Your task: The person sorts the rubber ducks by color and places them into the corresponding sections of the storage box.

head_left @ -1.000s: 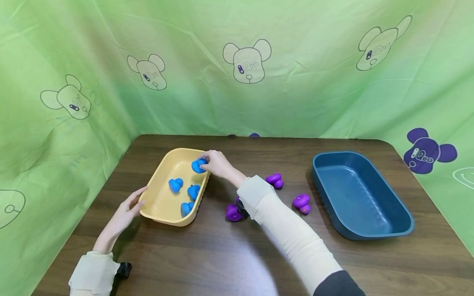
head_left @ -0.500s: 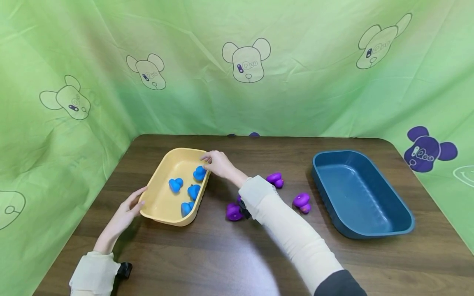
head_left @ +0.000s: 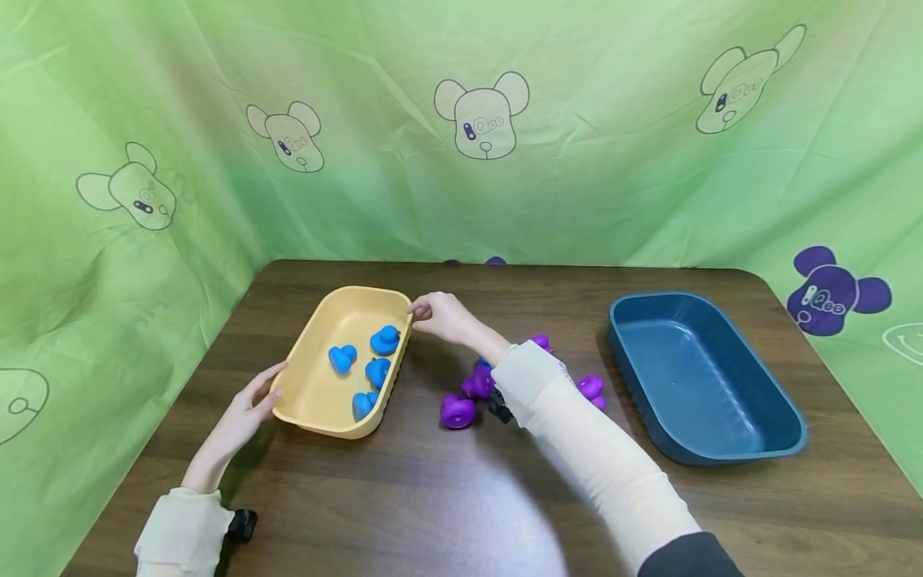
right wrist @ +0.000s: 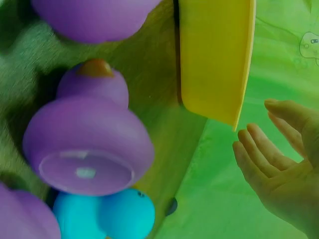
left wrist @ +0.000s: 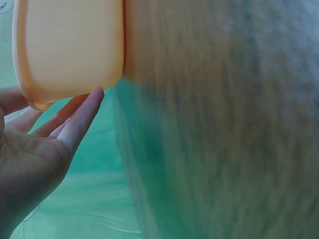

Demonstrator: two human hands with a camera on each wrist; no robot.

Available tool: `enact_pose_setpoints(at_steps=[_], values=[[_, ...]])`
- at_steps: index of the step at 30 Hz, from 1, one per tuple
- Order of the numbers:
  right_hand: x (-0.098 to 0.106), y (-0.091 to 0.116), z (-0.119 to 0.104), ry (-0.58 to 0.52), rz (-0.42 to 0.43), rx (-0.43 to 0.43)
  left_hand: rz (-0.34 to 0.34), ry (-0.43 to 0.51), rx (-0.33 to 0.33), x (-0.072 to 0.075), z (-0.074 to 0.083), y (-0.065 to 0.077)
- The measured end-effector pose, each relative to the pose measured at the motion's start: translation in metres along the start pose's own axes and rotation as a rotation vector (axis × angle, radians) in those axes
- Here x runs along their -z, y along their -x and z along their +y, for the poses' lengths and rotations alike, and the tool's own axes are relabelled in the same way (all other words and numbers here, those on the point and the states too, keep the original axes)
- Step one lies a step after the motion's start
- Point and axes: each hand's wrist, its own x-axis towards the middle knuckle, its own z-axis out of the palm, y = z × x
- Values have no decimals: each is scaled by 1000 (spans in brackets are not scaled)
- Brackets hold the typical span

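Several blue rubber ducks [head_left: 342, 359] lie in a yellow basin [head_left: 306, 353] at the left of the table. My left hand [head_left: 241, 421] holds the basin's near left side, its thumb at the rim and the other fingers against the outer wall. In the left wrist view, those fingers reach fairly straight along the wall. My right hand [head_left: 450, 319] is beside the basin's far right rim, fingers loosely bent, with nothing in it. Under the right forearm lie several purple rubber ducks [head_left: 457, 411], partly hidden by the sleeve. One blue duck [right wrist: 127, 213] sits among them in the right wrist view.
On the right of the brown wooden table [head_left: 404, 497] stands a dark blue basin [head_left: 710, 385] with a bare bottom. A green printed cloth [head_left: 375, 216] hangs behind and along both sides of the table.
My right hand has let go of a blue duck, which now rests inside the yellow basin. The hand has then moved right, out over the rim. My left hand has stayed in place.
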Motion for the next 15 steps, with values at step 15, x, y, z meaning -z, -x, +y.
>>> enact_pose_setpoints(at_steps=[15], values=[[21,19,13,21,-91,28,-10,3,7,1,1,0]])
